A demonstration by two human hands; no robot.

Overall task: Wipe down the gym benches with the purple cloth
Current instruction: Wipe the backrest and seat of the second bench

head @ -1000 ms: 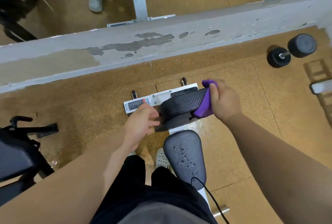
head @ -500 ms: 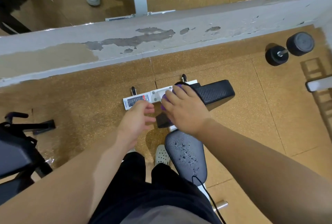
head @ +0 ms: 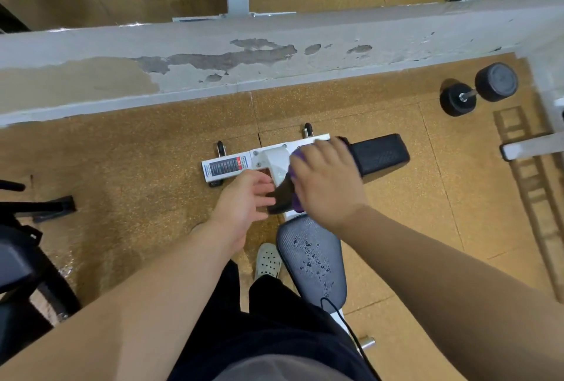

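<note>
right hand (head: 326,188) grasps the purple cloth (head: 296,202) on the black pad (head: 378,154), left hand (head: 241,206) relaxed at its end; best sweep firmly rightward.

My R hand (head: 328,185) covers the purple cloth (head: 295,201), fingers curved over it, pressing it onto the L part of the black pad (head: 378,154) at the far end of the bench (head: 276,163). L hand (head: 241,206) is relaxed, fingertips touching the pad's L end. Seat pad (head: 314,258) is just nearer me, w/ water drops on it. The labelled white foot bar (head: 225,168) rests on the floor (head: 137,166). A dumbbell (head: 479,87) lies well apart, far R.
</note>
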